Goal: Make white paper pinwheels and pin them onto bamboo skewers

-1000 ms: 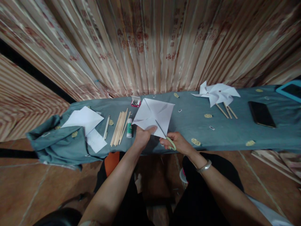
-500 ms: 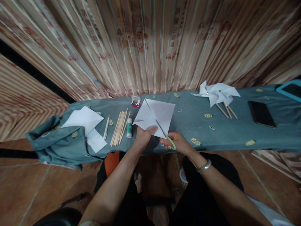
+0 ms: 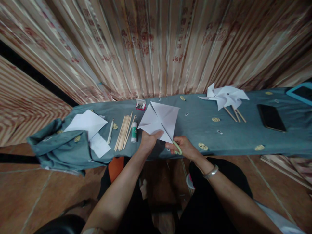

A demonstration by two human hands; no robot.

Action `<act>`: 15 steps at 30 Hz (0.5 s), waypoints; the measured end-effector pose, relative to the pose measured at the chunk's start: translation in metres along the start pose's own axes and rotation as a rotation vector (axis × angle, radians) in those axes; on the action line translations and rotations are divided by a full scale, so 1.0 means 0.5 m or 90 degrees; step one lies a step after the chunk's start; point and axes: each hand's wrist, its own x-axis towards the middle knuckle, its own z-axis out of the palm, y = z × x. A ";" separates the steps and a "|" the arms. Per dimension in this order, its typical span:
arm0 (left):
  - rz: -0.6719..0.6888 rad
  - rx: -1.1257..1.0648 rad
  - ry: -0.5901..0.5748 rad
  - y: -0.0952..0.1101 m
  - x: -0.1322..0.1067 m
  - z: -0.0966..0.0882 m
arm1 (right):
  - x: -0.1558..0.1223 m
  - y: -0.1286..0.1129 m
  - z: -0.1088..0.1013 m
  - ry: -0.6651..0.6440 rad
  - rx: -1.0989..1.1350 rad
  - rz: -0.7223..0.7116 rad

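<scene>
My left hand (image 3: 150, 139) pinches the near edge of a square sheet of white paper (image 3: 168, 112), its thumb on top. Slits run inward from several of the paper's corners. A pair of scissors with pale green handles (image 3: 177, 148) is gripped in my right hand (image 3: 183, 146). The scissor blades lie along the slit at the near right corner, pointing towards the paper's middle. Just left of the paper stand a glue stick (image 3: 134, 132) and a small open box of metal pins (image 3: 140, 105).
Wooden sticks (image 3: 123, 133), a white pen (image 3: 110, 131) and more paper sheets (image 3: 89, 125) lie at the left. Paper pinwheels on sticks (image 3: 226, 96), a black phone (image 3: 271, 117) and a blue-framed device (image 3: 302, 92) rest at the right. A curtain (image 3: 161, 48) hangs behind the cloth-covered table (image 3: 234, 139).
The paper's right side has shifted slightly left and bends a little more. Both hands stay almost where they were, with the scissors still in the slit.
</scene>
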 end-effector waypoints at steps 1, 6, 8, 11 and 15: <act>0.000 0.000 0.001 0.001 0.000 0.000 | 0.000 -0.001 0.000 -0.004 0.003 0.003; 0.008 0.009 0.008 0.004 0.003 -0.001 | -0.004 -0.010 -0.003 -0.039 0.022 0.023; 0.019 -0.001 0.007 0.005 0.007 -0.004 | -0.007 -0.007 -0.009 -0.053 0.029 0.042; 0.052 -0.020 0.008 0.004 0.017 -0.009 | -0.012 0.006 -0.024 -0.059 0.002 0.062; 0.053 -0.042 0.021 0.006 0.032 -0.018 | -0.025 0.023 -0.051 -0.026 -0.184 0.014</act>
